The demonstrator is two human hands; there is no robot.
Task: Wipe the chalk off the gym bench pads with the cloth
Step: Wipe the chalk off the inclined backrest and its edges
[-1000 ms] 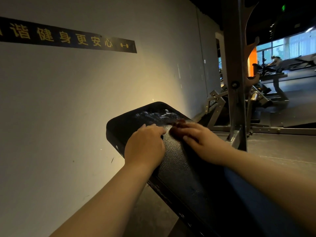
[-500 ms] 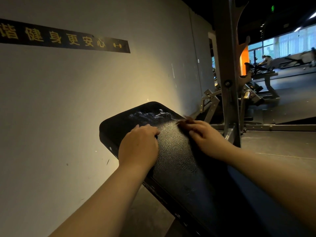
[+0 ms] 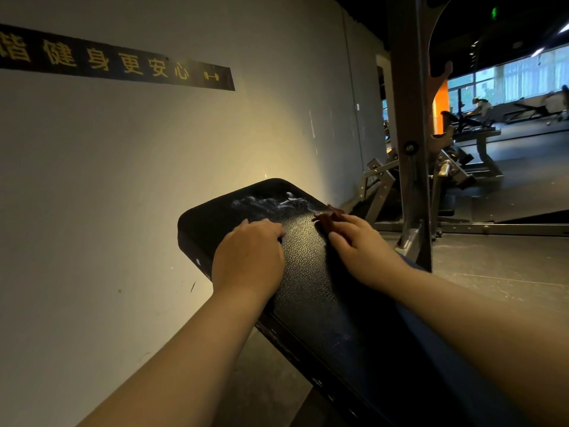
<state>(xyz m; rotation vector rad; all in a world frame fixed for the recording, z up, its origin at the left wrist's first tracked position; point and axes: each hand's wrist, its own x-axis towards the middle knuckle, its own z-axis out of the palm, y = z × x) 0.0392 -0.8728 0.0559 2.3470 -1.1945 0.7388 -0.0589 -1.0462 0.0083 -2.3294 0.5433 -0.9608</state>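
— While the left hand rests loosely curled on the bench, holding nothing, should it brace there?
— Yes, by the left edge. The chalk lies just beyond it, at the far end.
— And the cloth?
— At the pad's right edge, pinned under the right hand's fairly straight fingers. I'd sweep it left across the chalk, pressing flat, then fold the dirty face in.
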